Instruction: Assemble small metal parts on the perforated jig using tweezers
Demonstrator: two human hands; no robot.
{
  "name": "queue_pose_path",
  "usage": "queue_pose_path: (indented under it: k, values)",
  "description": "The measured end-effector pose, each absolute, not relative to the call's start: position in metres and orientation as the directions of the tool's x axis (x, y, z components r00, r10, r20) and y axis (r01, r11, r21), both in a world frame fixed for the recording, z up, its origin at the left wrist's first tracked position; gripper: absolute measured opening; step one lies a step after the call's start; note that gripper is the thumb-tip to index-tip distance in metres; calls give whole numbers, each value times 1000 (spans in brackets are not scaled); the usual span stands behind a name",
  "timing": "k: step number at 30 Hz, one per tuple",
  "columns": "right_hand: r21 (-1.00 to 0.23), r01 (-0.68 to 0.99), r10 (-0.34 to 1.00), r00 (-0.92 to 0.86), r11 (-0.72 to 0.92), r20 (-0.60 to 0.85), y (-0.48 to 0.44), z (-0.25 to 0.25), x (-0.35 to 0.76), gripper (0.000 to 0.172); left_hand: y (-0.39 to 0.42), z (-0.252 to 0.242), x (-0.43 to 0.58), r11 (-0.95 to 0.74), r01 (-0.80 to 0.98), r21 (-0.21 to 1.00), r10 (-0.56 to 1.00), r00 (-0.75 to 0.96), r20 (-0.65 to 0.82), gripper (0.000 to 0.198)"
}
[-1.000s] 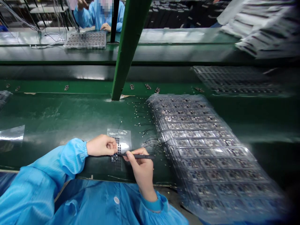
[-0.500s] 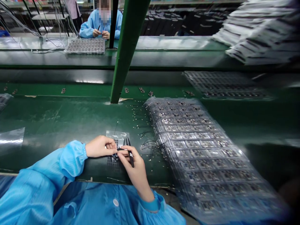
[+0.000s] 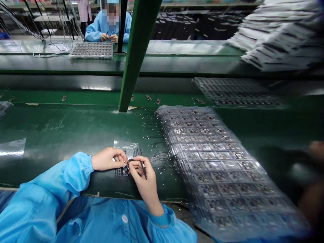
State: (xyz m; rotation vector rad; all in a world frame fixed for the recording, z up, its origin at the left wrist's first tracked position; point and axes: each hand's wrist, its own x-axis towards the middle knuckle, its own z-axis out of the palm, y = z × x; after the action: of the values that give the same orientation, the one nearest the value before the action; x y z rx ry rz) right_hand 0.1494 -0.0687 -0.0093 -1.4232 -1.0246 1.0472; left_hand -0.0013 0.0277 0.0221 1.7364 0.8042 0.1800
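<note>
In the head view, my left hand [image 3: 107,159] is pinched on the upper edge of a small circuit board [image 3: 125,170]. My right hand [image 3: 144,177] is closed around black tweezers [image 3: 144,168], their pointed ends slanting up and away from the board. The right thumb and index finger touch the board's right side, partly hiding it. Under both hands lies a clear plastic sheet [image 3: 126,145] with a dark grid printed on it. Thin black wires [image 3: 158,152] with shiny ends are scattered to the right of my right hand.
A tall stack of clear blister trays [image 3: 212,157] filled with small boards stands at right. Behind the green post [image 3: 135,50], boards [image 3: 148,98] lie on a green belt. Across the line sits a person in blue [image 3: 97,28]. Something blurred shows at the right edge.
The boards on the belt have shifted left. The tweezers have turned a little in my right hand, and both hands stay close together at the board. A blurred shape has appeared at far right.
</note>
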Motion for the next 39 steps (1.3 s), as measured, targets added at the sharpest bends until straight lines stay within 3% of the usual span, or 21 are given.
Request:
queue_pose_path:
  k: [12,17,22,26,32,36,39]
  values:
    - [-995,54,971,231,-80,-66,-70,-11,151,16,25,19,-1,-121,411,903,581,767,-271,17]
    - [-998,-39,950,307,-53,-63,-71,-14,155,19,42,26,-14,21,368,930,567,761,-314,18]
    - [-997,-79,950,313,12,-13,-70,-17,160,28,98,41,-40,195,345,918,755,545,-365,29]
    - [-999,-22,940,340,26,17,-70,-23,161,32,168,47,-46,208,329,921,957,124,-260,27]
    - [-997,12,929,362,73,72,-68,-31,159,32,238,28,-44,160,361,919,972,-220,-82,48]
    - [-997,18,937,341,76,78,-67,-31,158,21,216,3,-41,16,469,883,967,-232,105,38]
    - [-998,20,950,308,53,56,-67,-33,157,16,179,-8,-31,-138,540,830,980,-44,192,23]
